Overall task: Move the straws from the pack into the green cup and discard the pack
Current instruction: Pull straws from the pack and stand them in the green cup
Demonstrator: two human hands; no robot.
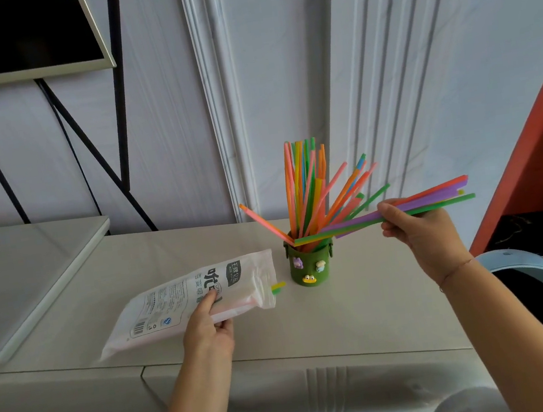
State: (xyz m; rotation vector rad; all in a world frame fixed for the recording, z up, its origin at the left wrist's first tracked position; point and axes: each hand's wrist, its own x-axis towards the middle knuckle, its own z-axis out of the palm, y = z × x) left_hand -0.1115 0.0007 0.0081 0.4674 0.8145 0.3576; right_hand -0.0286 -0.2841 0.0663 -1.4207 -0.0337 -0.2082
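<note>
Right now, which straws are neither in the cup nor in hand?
The yellow and green straw ends poking from the pack; the rest stand in the green cup or sit in the right hand.

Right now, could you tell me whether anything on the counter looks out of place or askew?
Yes. Green and yellow straw ends stick out at the pack's open mouth, beside the green cup, not yet in it. In the cup, one pink straw leans far out to the left.
</note>
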